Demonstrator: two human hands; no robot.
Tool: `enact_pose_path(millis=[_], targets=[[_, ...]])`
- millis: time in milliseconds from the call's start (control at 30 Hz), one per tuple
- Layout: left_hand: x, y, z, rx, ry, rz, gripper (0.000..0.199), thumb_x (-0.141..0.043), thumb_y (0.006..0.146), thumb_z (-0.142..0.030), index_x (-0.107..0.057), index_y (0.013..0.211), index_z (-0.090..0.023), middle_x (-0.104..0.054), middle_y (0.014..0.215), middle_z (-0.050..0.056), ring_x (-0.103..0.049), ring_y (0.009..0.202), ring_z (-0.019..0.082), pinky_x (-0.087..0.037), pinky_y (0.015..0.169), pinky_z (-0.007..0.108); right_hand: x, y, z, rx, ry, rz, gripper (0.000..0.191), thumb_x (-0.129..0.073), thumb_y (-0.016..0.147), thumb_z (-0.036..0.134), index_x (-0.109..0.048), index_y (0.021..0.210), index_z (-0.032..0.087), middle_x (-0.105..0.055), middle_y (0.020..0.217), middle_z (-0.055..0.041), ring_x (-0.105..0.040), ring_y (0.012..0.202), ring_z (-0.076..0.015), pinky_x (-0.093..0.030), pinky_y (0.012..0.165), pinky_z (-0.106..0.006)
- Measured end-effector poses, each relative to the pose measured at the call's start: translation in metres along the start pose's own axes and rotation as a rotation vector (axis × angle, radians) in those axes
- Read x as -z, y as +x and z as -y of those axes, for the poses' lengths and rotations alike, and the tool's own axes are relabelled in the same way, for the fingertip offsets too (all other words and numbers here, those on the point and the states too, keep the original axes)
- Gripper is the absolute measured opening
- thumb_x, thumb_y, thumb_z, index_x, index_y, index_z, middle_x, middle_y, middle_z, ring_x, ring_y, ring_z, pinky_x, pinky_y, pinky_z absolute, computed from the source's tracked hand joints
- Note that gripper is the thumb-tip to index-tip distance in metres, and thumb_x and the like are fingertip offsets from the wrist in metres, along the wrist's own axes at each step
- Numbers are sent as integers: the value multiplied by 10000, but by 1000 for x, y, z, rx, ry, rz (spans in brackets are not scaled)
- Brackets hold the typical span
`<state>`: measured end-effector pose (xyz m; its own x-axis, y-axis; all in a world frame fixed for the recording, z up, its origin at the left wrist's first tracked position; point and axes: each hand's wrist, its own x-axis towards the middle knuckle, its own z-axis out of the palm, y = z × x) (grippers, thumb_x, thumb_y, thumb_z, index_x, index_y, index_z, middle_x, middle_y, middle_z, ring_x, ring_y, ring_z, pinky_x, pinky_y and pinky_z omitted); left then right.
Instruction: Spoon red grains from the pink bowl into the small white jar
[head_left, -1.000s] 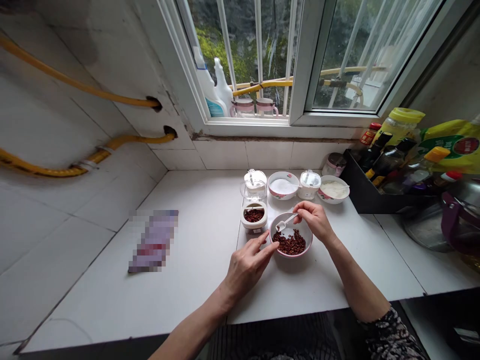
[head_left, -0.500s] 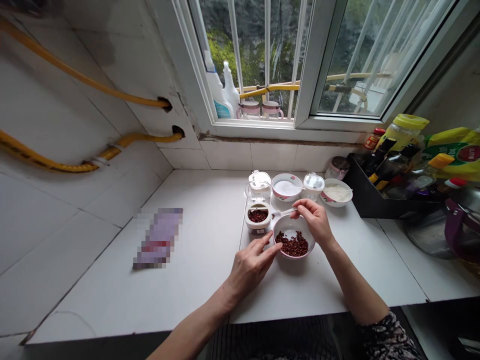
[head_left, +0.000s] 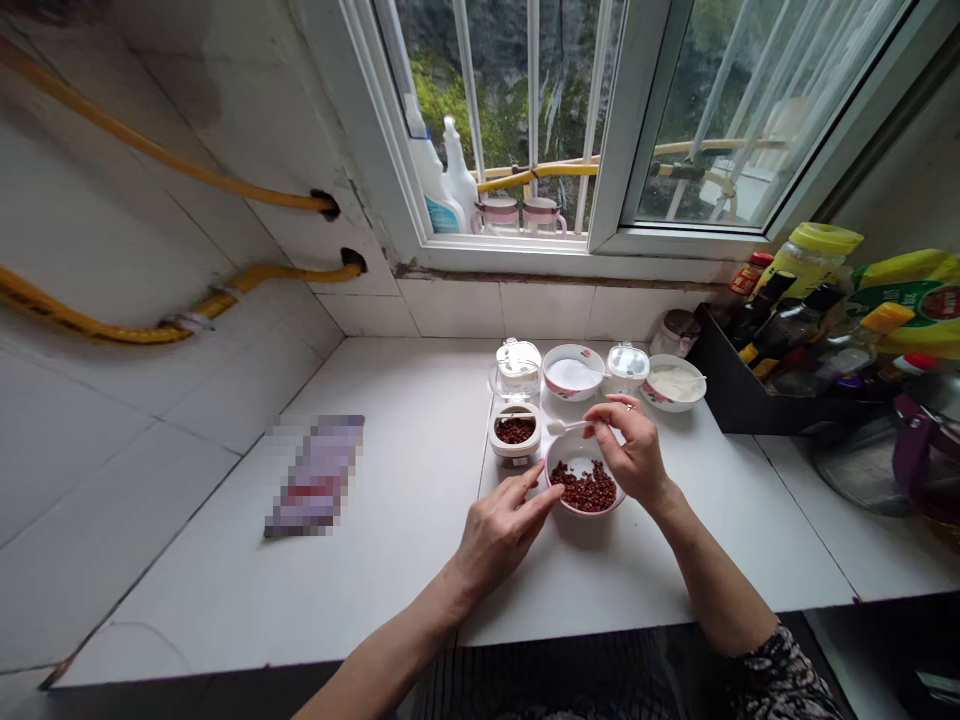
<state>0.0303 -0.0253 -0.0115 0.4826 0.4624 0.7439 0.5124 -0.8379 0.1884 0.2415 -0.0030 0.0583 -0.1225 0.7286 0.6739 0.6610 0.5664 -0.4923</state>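
Note:
My left hand [head_left: 501, 522] steadies a small white bowl [head_left: 589, 513] with a pink rim, fingers and thumb against its left side. Reddish-brown grains that look like Sichuan peppercorns [head_left: 589, 490] cover part of the bowl's bottom. Above the far right rim, my right hand [head_left: 631, 452] pinches the handle of a small white spoon [head_left: 564, 427]. The spoon's bowl points left, toward an open seasoning jar [head_left: 516, 456] holding the same grains. Whether the spoon carries anything is too small to tell.
Behind stand a white-lidded jar [head_left: 517, 362], a bowl of white powder [head_left: 574, 392], another lidded jar [head_left: 627, 368] and a bowl of whitish granules [head_left: 673, 402]. A black bin of bottles [head_left: 712, 385] sits right. A blurred purple packet [head_left: 319, 478] lies left.
My right hand has turned slightly over the bowl, and the spoon has tipped, its head shifting a little right. My left hand and the bowl stay in place.

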Motion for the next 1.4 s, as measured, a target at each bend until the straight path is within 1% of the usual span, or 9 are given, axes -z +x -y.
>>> enact_pose_path(millis=[133,267,467,600,700,800,933,1067,1400], targets=[[0,-1,0,5,-12,0,223,-540,965,-159,-689,1127,-195,-676,1221,146,-698,931,186,-592,734,276,9,-4,-18,-128,-106,151,189,-464,820,126,-595,724,222,-644,573,34,-595,605,-166,-403,967,-409],[1,-1,0,6,-11,9,232,-535,969,-163,-684,1141,-208,-674,1231,138,-697,927,184,-595,727,278,2,-9,-22,-179,-162,300,203,-441,807,122,-589,702,213,-642,587,29,-555,562,-141,-348,1019,-440],[1,0,0,12,-13,12,229,-533,970,-161,-682,1136,-211,-674,1233,131,-699,907,175,-590,704,259,-6,-10,-17,-296,-1,360,208,-428,780,111,-591,702,216,-634,542,45,-589,580,-145,-339,1050,-430],[1,-1,1,10,-14,12,235,-538,969,-169,-681,1148,-219,-674,1236,130,-700,927,180,-592,718,262,1,-6,-19,-441,170,272,176,-444,746,149,-592,678,217,-638,505,37,-615,553,-157,-468,856,-340],[0,-2,1,15,-17,16,259,-538,966,-168,-675,1177,-231,-673,1237,128,-699,935,180,-593,731,266,5,-5,-21,-535,265,237,166,-446,733,170,-602,694,213,-643,511,25,-619,536,-164,-482,669,-284],[0,-2,1,17,-19,19,254,-537,966,-164,-677,1169,-224,-668,1245,134,-698,943,184,-594,729,272,3,-5,-21,-462,163,227,166,-453,761,171,-598,697,220,-663,531,25,-628,597,-170,-473,829,-334],[0,-1,0,12,-11,11,235,-532,968,-158,-683,1140,-210,-673,1233,135,-700,920,183,-593,714,273,-6,-8,-17,-370,39,283,175,-447,777,143,-586,717,229,-672,555,43,-624,624,-164,-335,1053,-437],[0,-1,0,13,-2,12,244,-532,967,-157,-684,1149,-216,-673,1233,133,-700,929,184,-591,721,267,-9,-10,-15,-365,107,353,176,-435,795,136,-575,744,229,-686,571,47,-629,624,-158,-320,1063,-434],[1,0,0,7,-7,2,221,-534,970,-165,-689,1122,-204,-677,1225,134,-697,913,180,-588,712,264,-7,-8,-14,-422,191,352,175,-450,777,142,-588,706,222,-705,562,38,-644,613,-155,-381,1021,-393]])
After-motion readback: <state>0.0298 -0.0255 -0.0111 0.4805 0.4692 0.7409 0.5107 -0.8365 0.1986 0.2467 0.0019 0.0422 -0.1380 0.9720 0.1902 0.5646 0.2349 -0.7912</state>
